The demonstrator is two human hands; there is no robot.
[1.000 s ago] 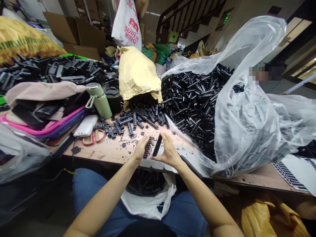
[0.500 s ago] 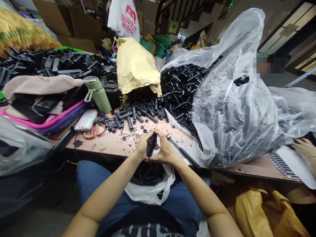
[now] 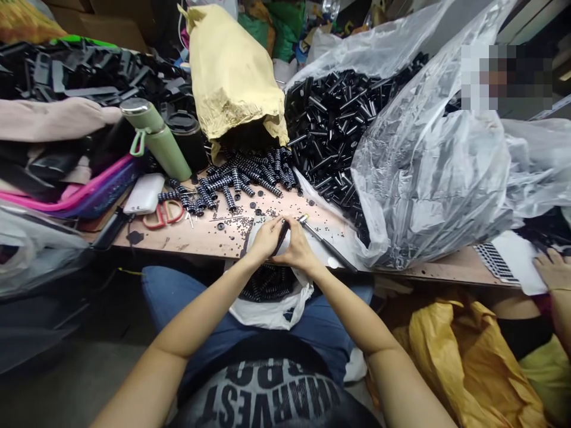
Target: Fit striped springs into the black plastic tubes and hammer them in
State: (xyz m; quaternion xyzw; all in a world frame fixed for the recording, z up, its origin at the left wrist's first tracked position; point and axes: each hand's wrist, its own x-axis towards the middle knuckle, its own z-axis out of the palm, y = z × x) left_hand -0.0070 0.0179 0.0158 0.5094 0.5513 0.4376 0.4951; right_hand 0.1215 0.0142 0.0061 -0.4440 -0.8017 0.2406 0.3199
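Both hands meet above the front edge of the table around a long black studded plastic piece (image 3: 281,239). My left hand (image 3: 264,239) grips it from the left, fingers closed along its side. My right hand (image 3: 298,246) is on the other side, with thumb and forefinger curved around the piece's two ends. Below them, a white plastic bag (image 3: 259,318) in my lap holds many dark studded pieces (image 3: 270,282). Just right of my hands lies a black-handled tool with a metal shaft (image 3: 328,242). More black studded cylinders (image 3: 227,181) are heaped on the table ahead.
A yellow paper sack (image 3: 236,77) opens toward the cylinders. A clear plastic bag (image 3: 428,184) of black tubes (image 3: 325,125) stands right. Left are red-handled scissors (image 3: 164,214), a green flask (image 3: 163,139) and a pink-rimmed basket (image 3: 89,190). Another person's hand (image 3: 553,267) shows far right.
The camera view has tipped downward, so the table appears higher. The held piece has turned, and its studded face shows less. Both hands stay around it.
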